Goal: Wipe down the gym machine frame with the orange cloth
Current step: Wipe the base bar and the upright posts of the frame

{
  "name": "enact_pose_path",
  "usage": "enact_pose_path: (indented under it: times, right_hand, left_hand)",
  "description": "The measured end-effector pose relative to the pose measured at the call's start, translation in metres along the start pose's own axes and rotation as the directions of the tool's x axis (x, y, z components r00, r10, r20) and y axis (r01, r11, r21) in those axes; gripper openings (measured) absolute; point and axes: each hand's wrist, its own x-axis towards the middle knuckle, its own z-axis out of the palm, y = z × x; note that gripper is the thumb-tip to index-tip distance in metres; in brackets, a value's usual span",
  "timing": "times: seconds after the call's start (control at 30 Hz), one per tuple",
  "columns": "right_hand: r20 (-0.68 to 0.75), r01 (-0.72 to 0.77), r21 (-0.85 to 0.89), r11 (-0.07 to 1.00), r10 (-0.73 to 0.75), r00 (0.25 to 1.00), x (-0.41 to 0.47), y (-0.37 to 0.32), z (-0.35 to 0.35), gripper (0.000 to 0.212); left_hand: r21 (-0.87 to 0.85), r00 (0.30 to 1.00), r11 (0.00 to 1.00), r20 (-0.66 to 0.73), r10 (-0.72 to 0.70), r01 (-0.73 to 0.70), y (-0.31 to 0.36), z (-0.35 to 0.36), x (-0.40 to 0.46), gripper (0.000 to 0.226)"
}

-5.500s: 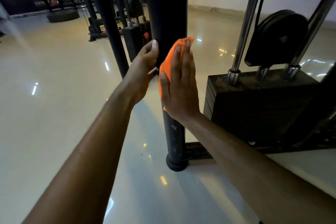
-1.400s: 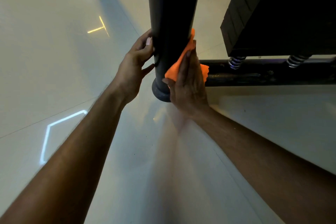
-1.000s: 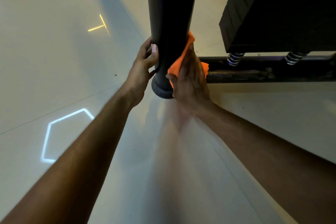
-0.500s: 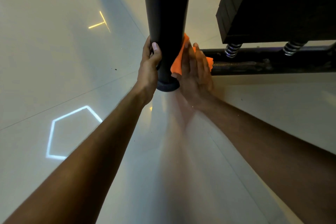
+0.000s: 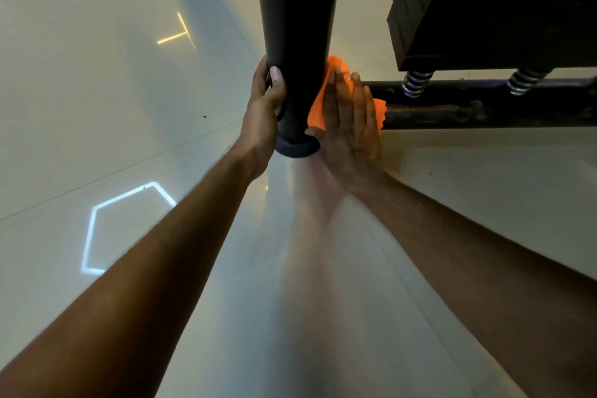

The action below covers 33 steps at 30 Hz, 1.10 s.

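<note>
- Orange cloth point(image 5: 318, 108) sat under the right hand point(image 5: 350, 129), whose flat, straight fingers pressed it on the black post point(image 5: 295, 26).
- The left hand point(image 5: 263, 113) curled round the post.

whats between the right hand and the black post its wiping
The orange cloth: in the head view the right hand presses it flat against the black post, just above the post's foot.
</note>
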Motion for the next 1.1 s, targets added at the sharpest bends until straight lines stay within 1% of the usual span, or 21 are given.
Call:
enact_pose_path:
  times: [0.03, 0.07, 0.1, 0.17, 0.2, 0.23, 0.27, 0.33, 0.4, 0.47, 0.5, 0.57, 0.6, 0.63, 0.7, 0.8, 0.83, 0.9, 0.97, 1.0, 1.1]
  right_hand:
    - [-0.019, -0.026, 0.024, 0.999, 0.027, 0.999, 0.001, -0.002, -0.001, 0.086]
    - [-0.032, -0.090, 0.096, 0.991, 0.094, 0.995, 0.005, -0.011, -0.004, 0.082]
    - [-0.021, -0.196, 0.185, 0.963, 0.203, 0.979, 0.011, -0.024, -0.008, 0.078]
    - [0.002, -0.386, 0.284, 0.878, 0.402, 0.916, 0.023, -0.046, -0.018, 0.071]
    - [0.010, -0.414, 0.294, 0.861, 0.431, 0.902, 0.027, -0.050, -0.021, 0.070]
    - [0.020, -0.391, 0.280, 0.877, 0.402, 0.915, 0.026, -0.048, -0.020, 0.071]
    - [0.029, -0.327, 0.237, 0.915, 0.330, 0.944, 0.022, -0.041, -0.017, 0.074]
    - [0.005, -0.109, 0.144, 0.983, 0.110, 0.994, 0.010, -0.016, -0.009, 0.078]
    - [-0.033, 0.061, 0.067, 0.996, -0.059, 0.998, 0.000, 0.011, -0.001, 0.072]
    - [-0.061, 0.114, 0.030, 0.993, -0.112, 0.992, -0.004, 0.025, 0.000, 0.065]
    - [-0.055, 0.095, 0.075, 0.993, -0.091, 0.994, -0.003, 0.022, -0.003, 0.066]
    - [0.003, -0.079, 0.213, 0.974, 0.080, 0.997, 0.005, 0.001, -0.015, 0.072]
    - [0.020, -0.168, 0.241, 0.956, 0.168, 0.986, 0.011, -0.010, -0.020, 0.072]
    - [0.024, -0.217, 0.247, 0.944, 0.217, 0.976, 0.015, -0.017, -0.023, 0.072]
    - [0.037, -0.173, 0.209, 0.962, 0.169, 0.985, 0.018, -0.013, -0.021, 0.072]
    - [0.026, 0.027, 0.032, 0.999, -0.028, 0.999, 0.008, 0.021, -0.014, 0.069]
    - [0.043, 0.037, -0.002, 0.999, -0.037, 0.998, 0.006, 0.030, -0.014, 0.070]
    - [0.076, -0.042, 0.003, 0.999, 0.042, 0.996, 0.007, 0.035, -0.017, 0.071]
    - [0.057, -0.162, 0.035, 0.986, 0.160, 0.986, 0.009, 0.020, -0.023, 0.070]
    - [0.063, -0.192, 0.073, 0.979, 0.188, 0.980, 0.010, 0.008, -0.025, 0.070]
    - [0.130, -0.135, 0.186, 0.973, 0.112, 0.985, 0.012, -0.017, -0.028, 0.071]
  left_hand:
    - [-0.006, 1.000, 1.000, 0.002, -0.003, 0.003, 0.001, -0.001, -0.001, 0.049]
    - [-0.011, 1.000, 1.000, 0.001, -0.006, 0.006, 0.001, -0.002, -0.001, 0.049]
    - [-0.013, 1.000, 1.000, 0.000, -0.010, 0.010, 0.000, -0.003, -0.001, 0.048]
    - [-0.010, 1.000, 1.000, 0.001, -0.005, 0.005, -0.003, -0.003, 0.001, 0.047]
    - [-0.005, 1.000, 1.000, 0.001, -0.002, 0.002, -0.004, -0.003, 0.001, 0.047]
    - [-0.007, 1.000, 1.000, 0.001, -0.007, 0.007, -0.006, -0.003, 0.001, 0.047]
    - [-0.017, 1.000, 1.000, -0.001, -0.016, 0.016, -0.007, -0.002, 0.000, 0.048]
    - [-0.034, 1.000, 0.999, 0.004, -0.029, 0.029, -0.011, -0.002, 0.000, 0.049]
    - [-0.033, 0.999, 0.999, 0.017, -0.038, 0.039, -0.015, 0.000, -0.002, 0.051]
    - [-0.046, 0.999, 0.998, 0.014, -0.043, 0.043, -0.017, 0.001, -0.002, 0.050]
    - [-0.047, 0.999, 0.998, 0.008, -0.045, 0.046, -0.018, 0.002, -0.002, 0.049]
    - [-0.041, 0.999, 0.998, 0.005, -0.048, 0.048, -0.018, 0.003, -0.002, 0.046]
    - [-0.040, 0.999, 0.998, 0.006, -0.047, 0.047, -0.019, 0.003, -0.002, 0.044]
    - [-0.038, 0.999, 0.998, 0.007, -0.043, 0.044, -0.019, 0.003, -0.002, 0.041]
    - [-0.034, 0.999, 0.999, 0.006, -0.039, 0.039, -0.020, 0.003, -0.003, 0.039]
    - [-0.036, 0.999, 0.999, 0.012, -0.032, 0.033, -0.019, 0.003, -0.003, 0.047]
    - [-0.033, 0.999, 0.999, 0.026, -0.031, 0.032, -0.018, 0.001, -0.002, 0.046]
    - [-0.022, 0.998, 0.999, 0.047, -0.034, 0.035, -0.018, -0.001, -0.002, 0.047]
    - [-0.023, 0.998, 0.999, 0.049, -0.032, 0.033, -0.019, -0.002, -0.002, 0.049]
    - [-0.028, 0.999, 0.999, 0.042, -0.030, 0.032, -0.020, -0.001, -0.001, 0.049]
    - [-0.039, 0.999, 0.999, 0.030, -0.032, 0.034, -0.023, 0.001, -0.001, 0.049]
